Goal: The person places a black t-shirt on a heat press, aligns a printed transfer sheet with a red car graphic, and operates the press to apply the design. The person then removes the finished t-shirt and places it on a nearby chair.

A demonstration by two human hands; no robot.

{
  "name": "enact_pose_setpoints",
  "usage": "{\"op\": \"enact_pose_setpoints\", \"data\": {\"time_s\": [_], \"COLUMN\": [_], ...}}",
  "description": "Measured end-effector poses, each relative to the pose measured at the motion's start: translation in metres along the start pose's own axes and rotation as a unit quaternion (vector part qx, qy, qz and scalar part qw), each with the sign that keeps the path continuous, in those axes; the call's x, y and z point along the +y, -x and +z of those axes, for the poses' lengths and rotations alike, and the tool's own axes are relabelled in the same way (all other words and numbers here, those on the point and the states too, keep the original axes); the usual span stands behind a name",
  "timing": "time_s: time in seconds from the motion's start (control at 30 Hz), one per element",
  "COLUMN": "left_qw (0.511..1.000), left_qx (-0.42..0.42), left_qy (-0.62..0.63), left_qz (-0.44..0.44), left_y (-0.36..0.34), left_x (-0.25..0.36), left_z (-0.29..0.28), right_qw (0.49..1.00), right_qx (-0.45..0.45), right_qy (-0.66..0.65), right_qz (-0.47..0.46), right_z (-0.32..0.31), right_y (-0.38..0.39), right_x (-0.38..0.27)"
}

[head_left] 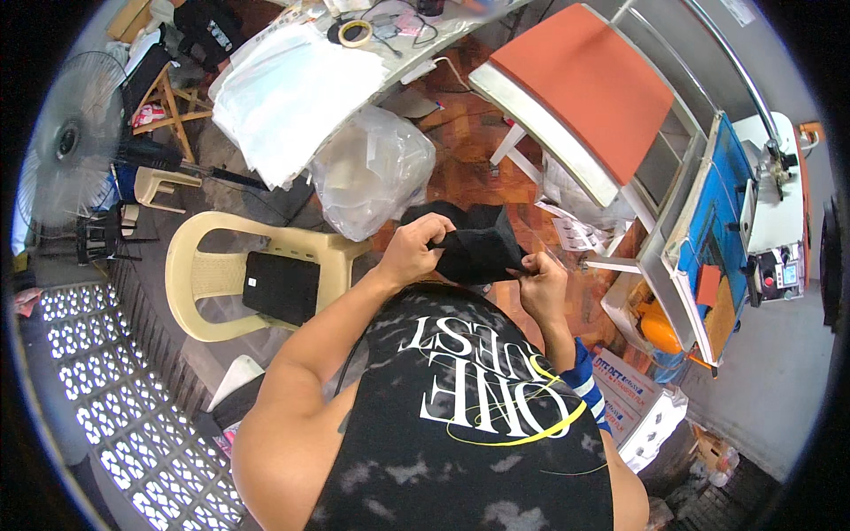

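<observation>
A black piece of cloth [478, 248], folded or bunched up, is held in front of my chest between both hands. My left hand [414, 250] is closed on its left edge, thumb and fingers pinching it. At its lower right corner, my right hand [542, 281] grips with the thumb on top. The cloth's exact kind cannot be made out. Left of my hands, a flat black folded item [282, 288] with a small white tag lies on the seat of a beige plastic armchair [208, 232].
Ahead, a table [460, 25] bears white sheets [297, 93] and a tape roll [355, 34], beside a clear plastic bag [372, 168]. An orange-topped printing stand [584, 84] and blue-framed screen [722, 190] stand right. A fan [69, 137] stands far left, a cardboard box [620, 389] low right.
</observation>
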State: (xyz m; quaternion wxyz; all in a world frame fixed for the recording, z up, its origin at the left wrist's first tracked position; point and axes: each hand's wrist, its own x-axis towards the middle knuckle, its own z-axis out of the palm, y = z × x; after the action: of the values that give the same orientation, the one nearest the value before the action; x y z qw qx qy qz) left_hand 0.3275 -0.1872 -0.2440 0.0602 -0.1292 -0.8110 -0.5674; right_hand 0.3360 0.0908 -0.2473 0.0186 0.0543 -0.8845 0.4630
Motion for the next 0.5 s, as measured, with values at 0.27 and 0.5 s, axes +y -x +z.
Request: {"op": "enact_pose_setpoints", "data": {"time_s": [0.27,0.5], "left_qw": [0.997,0.850], "left_qx": [-0.026,0.276], "left_qy": [0.010,0.190], "left_qz": [-0.071,-0.406], "left_y": [0.020,0.077], "left_x": [-0.049,-0.173], "left_z": [-0.074,-0.167], "right_qw": [0.998,0.983], "right_qx": [-0.054,-0.032], "right_qy": [0.014,0.038], "right_qz": [-0.010,0.178], "right_z": [0.029,-0.006], "right_y": [-0.022,-0.001], "right_x": [-0.039,-0.034]}}
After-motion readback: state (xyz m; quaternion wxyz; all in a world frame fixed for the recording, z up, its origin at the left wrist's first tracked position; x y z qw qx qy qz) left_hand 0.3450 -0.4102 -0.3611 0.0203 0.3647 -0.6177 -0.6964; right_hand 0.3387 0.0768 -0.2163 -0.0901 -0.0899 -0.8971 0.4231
